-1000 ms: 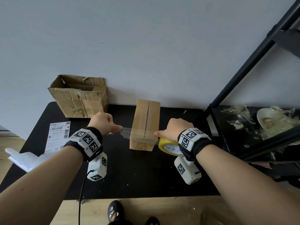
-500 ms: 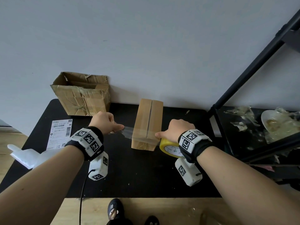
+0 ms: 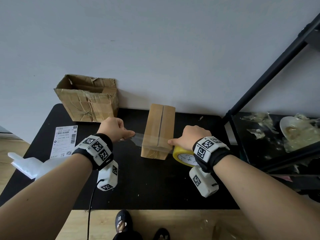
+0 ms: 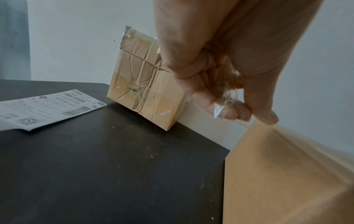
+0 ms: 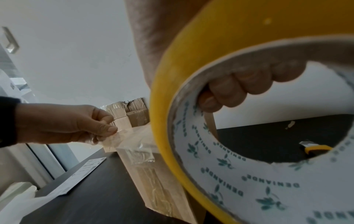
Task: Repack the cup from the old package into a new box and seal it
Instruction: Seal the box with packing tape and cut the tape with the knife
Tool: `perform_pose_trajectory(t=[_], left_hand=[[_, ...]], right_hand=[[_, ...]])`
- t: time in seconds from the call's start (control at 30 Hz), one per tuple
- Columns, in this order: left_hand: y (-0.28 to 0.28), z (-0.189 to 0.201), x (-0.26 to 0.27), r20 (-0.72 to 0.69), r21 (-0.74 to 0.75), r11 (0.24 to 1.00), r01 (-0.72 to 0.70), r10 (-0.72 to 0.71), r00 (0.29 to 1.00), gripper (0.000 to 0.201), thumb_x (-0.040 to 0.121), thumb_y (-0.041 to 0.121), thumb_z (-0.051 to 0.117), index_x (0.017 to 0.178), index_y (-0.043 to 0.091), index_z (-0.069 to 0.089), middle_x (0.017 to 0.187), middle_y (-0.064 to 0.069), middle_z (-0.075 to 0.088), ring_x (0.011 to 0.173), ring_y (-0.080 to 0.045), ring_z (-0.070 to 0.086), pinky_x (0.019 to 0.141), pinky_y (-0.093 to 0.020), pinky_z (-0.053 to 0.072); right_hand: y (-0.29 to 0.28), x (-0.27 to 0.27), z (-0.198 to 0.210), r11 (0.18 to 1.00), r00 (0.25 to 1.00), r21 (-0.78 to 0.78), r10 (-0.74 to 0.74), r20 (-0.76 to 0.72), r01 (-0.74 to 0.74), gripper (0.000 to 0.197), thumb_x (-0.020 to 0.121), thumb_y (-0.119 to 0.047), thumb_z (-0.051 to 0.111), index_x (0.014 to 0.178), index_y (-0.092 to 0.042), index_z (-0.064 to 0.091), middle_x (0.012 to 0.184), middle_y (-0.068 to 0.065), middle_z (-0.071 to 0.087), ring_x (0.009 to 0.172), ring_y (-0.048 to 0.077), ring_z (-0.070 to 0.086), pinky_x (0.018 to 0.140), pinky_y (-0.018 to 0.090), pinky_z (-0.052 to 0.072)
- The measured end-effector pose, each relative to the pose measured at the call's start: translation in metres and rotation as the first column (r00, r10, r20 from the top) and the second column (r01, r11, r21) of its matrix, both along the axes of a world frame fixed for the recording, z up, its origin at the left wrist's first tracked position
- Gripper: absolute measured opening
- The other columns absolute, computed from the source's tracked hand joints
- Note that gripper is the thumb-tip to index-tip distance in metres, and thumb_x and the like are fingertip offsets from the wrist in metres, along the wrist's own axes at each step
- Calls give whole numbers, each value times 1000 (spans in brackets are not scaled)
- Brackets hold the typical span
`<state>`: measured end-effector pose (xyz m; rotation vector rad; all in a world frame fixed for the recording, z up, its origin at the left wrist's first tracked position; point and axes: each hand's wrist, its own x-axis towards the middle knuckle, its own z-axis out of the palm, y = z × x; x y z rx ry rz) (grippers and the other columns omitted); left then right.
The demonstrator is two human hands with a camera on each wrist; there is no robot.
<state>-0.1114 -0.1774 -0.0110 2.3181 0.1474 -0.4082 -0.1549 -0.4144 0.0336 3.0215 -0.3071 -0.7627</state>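
The left hand point(image 3: 113, 127) pinches the tape's free end point(image 3: 136, 136) left of the new box point(image 3: 158, 130) while the right hand point(image 3: 192, 138) grips the tape roll point(image 3: 183, 155) at its right, so the closed box, cup unseen, looks partly sealed.

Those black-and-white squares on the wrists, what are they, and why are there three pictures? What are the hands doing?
The checkered bands hold little cameras. One picture comes from a camera on the person's head, the other two from each wrist. On the black table stands a closed new box. The left hand pinches the end of clear tape, pulled across the box top. The right hand grips the yellow tape roll. Behind stands the torn old box, open on top, with a paper label lying nearby.
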Motion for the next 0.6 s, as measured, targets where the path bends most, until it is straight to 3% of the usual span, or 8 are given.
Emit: perform_pose_trajectory(t=[0.27, 0.4, 0.5, 0.6], left_hand=[[1, -7, 0, -9, 4, 1000, -7, 7, 1000, 36, 73, 24, 80, 62, 11, 47, 67, 0, 65, 73, -13, 65, 54, -22, 43], [2, -12, -1, -20, 7, 1000, -10, 10, 1000, 36, 73, 25, 80, 63, 11, 48, 69, 0, 66, 71, -12, 64, 56, -22, 44], [2, -16, -1, -19, 37, 999, -7, 8, 1000, 34, 72, 26, 80, 65, 10, 51, 74, -4, 69, 74, -14, 65, 61, -25, 49], [-1, -21, -3, -20, 34, 999, -10, 11, 1000, 35, 71, 24, 81, 64, 11, 50, 72, -4, 71, 72, -14, 68, 67, -30, 54]], right_hand=[[1, 2, -1, 1000, 1000, -5, -1, -14, 1, 62, 73, -77, 53, 92, -18, 53, 86, 1, 55, 80, 21, 55, 72, 30, 45], [1, 3, -4, 1000, 999, -15, -9, -32, 8, 64, 73, -78, 53, 95, -18, 54, 85, 0, 54, 84, 22, 55, 83, 35, 48], [4, 5, -5, 1000, 999, -21, -6, -51, 5, 62, 72, -77, 54, 90, -18, 52, 78, -1, 53, 77, 20, 55, 69, 30, 45], [5, 8, -6, 1000, 997, -14, -11, -72, 10, 63, 72, -77, 55, 92, -18, 51, 83, 0, 55, 78, 20, 55, 67, 29, 43]])
